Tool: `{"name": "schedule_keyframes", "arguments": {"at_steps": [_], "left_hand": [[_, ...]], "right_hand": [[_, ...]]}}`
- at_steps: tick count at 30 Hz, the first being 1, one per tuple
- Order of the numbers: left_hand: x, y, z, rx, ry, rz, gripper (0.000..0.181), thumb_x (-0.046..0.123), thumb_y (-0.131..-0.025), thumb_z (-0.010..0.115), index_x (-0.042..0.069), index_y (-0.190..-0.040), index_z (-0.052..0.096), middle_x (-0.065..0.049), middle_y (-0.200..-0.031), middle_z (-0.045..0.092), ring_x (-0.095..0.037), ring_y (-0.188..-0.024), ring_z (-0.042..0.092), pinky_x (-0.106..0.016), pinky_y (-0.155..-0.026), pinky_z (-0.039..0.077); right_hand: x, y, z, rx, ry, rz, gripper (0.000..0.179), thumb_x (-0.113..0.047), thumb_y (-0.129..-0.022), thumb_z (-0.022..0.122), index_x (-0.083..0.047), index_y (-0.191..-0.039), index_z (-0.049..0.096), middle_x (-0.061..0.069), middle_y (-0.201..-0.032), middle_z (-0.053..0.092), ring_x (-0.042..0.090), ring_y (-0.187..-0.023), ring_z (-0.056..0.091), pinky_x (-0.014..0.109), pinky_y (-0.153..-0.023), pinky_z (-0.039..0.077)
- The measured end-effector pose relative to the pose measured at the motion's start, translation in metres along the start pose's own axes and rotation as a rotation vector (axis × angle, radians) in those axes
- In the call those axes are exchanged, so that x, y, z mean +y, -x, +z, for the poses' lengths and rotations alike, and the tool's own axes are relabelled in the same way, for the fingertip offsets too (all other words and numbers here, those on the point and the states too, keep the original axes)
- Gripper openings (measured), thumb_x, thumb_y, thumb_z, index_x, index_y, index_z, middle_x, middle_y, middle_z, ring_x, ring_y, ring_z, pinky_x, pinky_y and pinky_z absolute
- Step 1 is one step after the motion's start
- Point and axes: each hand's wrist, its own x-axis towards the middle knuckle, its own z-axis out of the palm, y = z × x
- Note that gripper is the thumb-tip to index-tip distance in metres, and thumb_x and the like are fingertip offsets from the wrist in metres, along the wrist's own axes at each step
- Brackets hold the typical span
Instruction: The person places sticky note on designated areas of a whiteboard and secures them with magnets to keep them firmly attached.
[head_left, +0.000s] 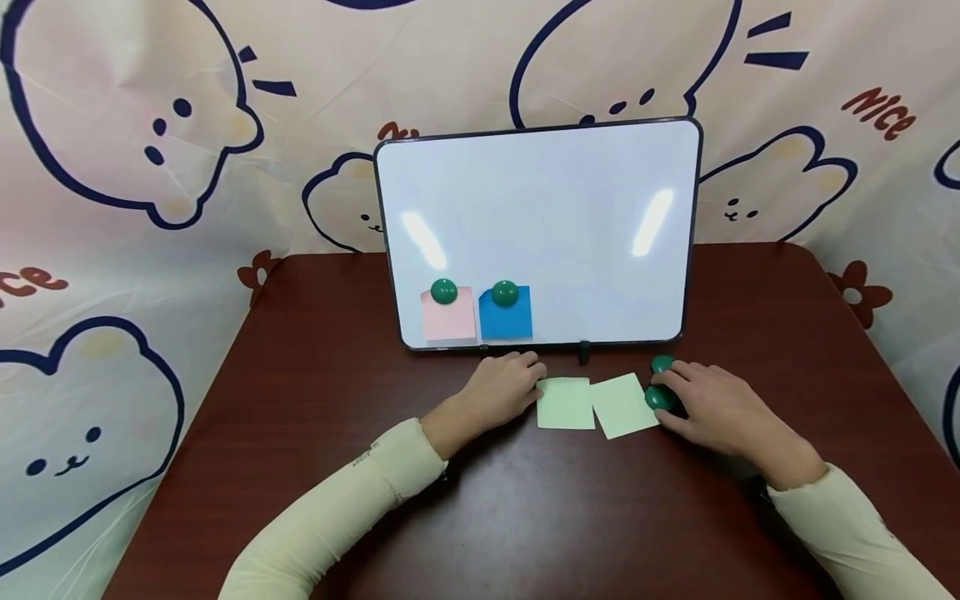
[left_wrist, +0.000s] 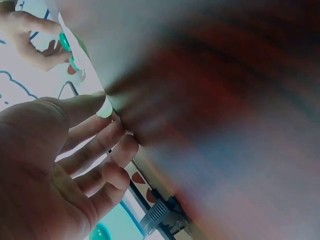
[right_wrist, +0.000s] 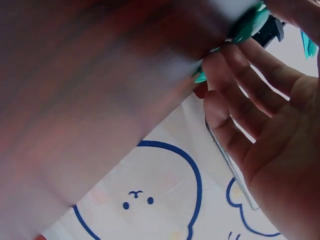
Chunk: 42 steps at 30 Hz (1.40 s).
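My left hand (head_left: 504, 387) rests at the left edge of a pale green sticky note (head_left: 566, 404), thumb and index fingertips apart at its corner. In the left wrist view a bit of this note (left_wrist: 105, 108) shows between thumb and index finger. A second pale green note (head_left: 622, 406) lies tilted beside it on the right. My right hand (head_left: 723, 412) holds a round green magnet (head_left: 659, 397) between thumb and fingers, over that note's right edge; the right wrist view shows this magnet (right_wrist: 252, 23) too. Another green magnet (head_left: 662, 363) sits just behind, by the right fingertips.
A whiteboard (head_left: 540, 208) stands at the back of the dark table (head_left: 330, 400) on small black feet (head_left: 584, 352). Low on its left side, green magnets (head_left: 444, 291) pin a pink note (head_left: 450, 319) and a blue note (head_left: 506, 322). A cartoon-print cloth (head_left: 225, 208) hangs behind.
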Motion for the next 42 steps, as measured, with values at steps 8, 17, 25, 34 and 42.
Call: {"name": "schedule_keyframes", "arguments": {"at_steps": [8,17,25,34,42], "left_hand": [[0.0,0.0,0.002,0.07,-0.026,0.009,0.008,0.019,-0.096,0.065,0.016,-0.099,0.072,0.002,-0.092,0.068,-0.012,-0.075,0.064,-0.026,-0.057,0.053],[-0.006,0.006,0.0,0.152,0.057,-0.029,0.004,0.012,-0.095,0.064,0.012,-0.093,0.068,0.0,-0.082,0.067,-0.011,-0.069,0.063,-0.026,-0.056,0.052],[-0.007,0.004,-0.001,0.254,0.103,-0.046,0.009,0.01,-0.097,0.061,0.01,-0.09,0.067,-0.001,-0.077,0.067,-0.012,-0.069,0.064,-0.026,-0.059,0.053],[-0.009,0.006,-0.006,0.474,-0.173,-0.028,0.005,0.009,-0.093,0.063,0.008,-0.093,0.068,-0.004,-0.079,0.069,-0.016,-0.068,0.065,-0.027,-0.057,0.053],[-0.003,0.014,-0.009,0.472,-0.067,-0.006,0.009,0.005,-0.094,0.062,0.007,-0.09,0.07,-0.004,-0.082,0.07,-0.017,-0.079,0.07,-0.029,-0.07,0.058]], "right_hand": [[-0.003,-0.006,-0.001,-0.001,-0.017,-0.001,0.04,-0.034,-0.086,0.074,-0.011,-0.119,0.066,0.008,-0.109,0.064,0.02,-0.085,0.059,0.044,-0.075,0.055],[0.0,-0.005,-0.003,0.045,-0.065,0.007,0.038,-0.03,-0.085,0.076,-0.013,-0.117,0.066,0.007,-0.11,0.063,0.018,-0.082,0.061,0.041,-0.072,0.056],[0.003,-0.003,-0.001,0.061,-0.074,-0.005,0.037,-0.029,-0.084,0.076,-0.013,-0.116,0.066,0.004,-0.108,0.062,0.015,-0.081,0.059,0.038,-0.071,0.055],[0.003,-0.003,-0.001,0.064,-0.085,-0.012,0.037,-0.03,-0.085,0.075,-0.014,-0.118,0.065,0.004,-0.11,0.062,0.015,-0.083,0.06,0.038,-0.072,0.055],[0.001,-0.001,-0.001,0.078,-0.092,-0.018,0.037,-0.029,-0.084,0.077,-0.014,-0.117,0.066,0.004,-0.109,0.061,0.015,-0.082,0.059,0.039,-0.072,0.056]]}}
